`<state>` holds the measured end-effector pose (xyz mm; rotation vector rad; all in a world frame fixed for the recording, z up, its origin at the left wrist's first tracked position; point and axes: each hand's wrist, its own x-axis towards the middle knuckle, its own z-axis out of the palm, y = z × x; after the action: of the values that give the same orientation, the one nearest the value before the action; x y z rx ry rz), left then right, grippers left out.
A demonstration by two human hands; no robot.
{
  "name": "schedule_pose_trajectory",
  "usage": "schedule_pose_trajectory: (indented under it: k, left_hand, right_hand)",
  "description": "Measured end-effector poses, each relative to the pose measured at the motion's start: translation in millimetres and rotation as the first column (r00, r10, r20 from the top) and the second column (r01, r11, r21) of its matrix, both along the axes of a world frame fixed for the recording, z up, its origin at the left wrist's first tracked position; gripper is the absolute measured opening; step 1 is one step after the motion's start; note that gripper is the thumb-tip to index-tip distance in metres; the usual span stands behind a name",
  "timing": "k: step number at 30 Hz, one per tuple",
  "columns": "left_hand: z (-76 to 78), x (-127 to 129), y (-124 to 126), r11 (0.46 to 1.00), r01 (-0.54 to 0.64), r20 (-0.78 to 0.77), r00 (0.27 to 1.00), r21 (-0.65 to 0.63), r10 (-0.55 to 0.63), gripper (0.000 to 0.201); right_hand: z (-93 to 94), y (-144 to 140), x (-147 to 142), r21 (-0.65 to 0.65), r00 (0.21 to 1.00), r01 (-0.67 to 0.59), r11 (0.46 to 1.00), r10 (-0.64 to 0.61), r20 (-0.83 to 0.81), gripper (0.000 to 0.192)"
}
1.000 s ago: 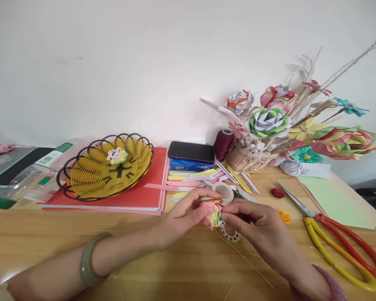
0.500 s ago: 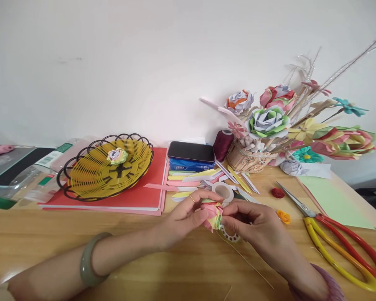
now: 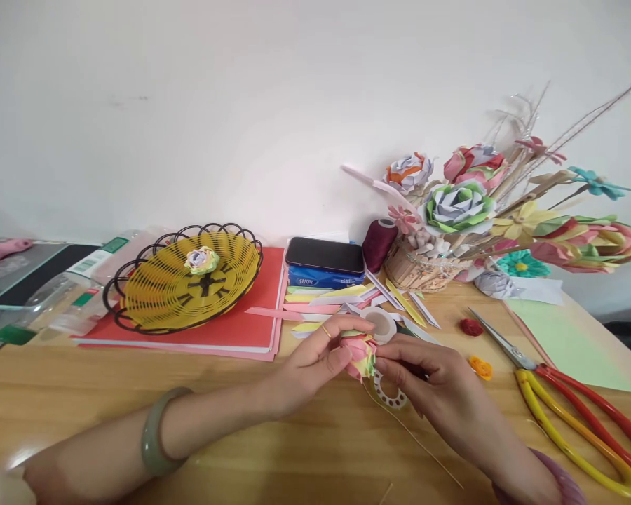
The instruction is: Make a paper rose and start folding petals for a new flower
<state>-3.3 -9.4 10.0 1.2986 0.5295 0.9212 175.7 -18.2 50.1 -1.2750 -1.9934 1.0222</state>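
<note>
Paper flower (image 3: 361, 353), pink w/ green-yellow bits, pinched between both hands just above the wooden table (image 3: 231, 421). Left hand (image 3: 315, 365) clamped on its left side, thumb + fingertips closed round it; right hand (image 3: 425, 375) gripping the right side, fingers tight on the petals. Thin wire stem (image 3: 421, 443) trailing down-right from under the grip. White tape roll (image 3: 381, 322) just behind, white perforated ring (image 3: 390, 394) right below. Yellow-red scissors (image 3: 568, 393) well off to the right, yellow wire basket (image 3: 189, 287) far back-left.
</note>
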Motion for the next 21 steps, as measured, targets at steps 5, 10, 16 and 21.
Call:
schedule_pose_trajectory:
  k: [5,10,16,21]
  left_hand:
    - [0.2,0.9,-0.4,0.999,0.006,0.008,1.000,0.045,-0.006,0.029]
    - [1.8,0.3,-0.6,0.977,0.044,-0.053,0.998,0.207,-0.034,0.031]
    - [1.4,-0.7,0.8,0.976,0.023,-0.085,0.996,0.215,-0.005,0.032]
    - [-0.8,-0.7,1.3,0.998,0.006,-0.035,0.999,0.062,-0.004,0.031]
  right_hand:
    - [1.9,-0.1,0.6,-0.133,0.998,0.068,0.989,-0.068,0.005,0.019]
    - [1.1,0.7,1.9,-0.309,0.991,0.101,0.946,-0.123,-0.050,0.013]
    - [1.2,1.5,0.3,-0.297,0.989,0.107,0.949,-0.133,-0.068,0.011]
    - [3.4,1.1,-0.8,-0.228,0.997,0.063,0.972,-0.070,-0.024,0.016]
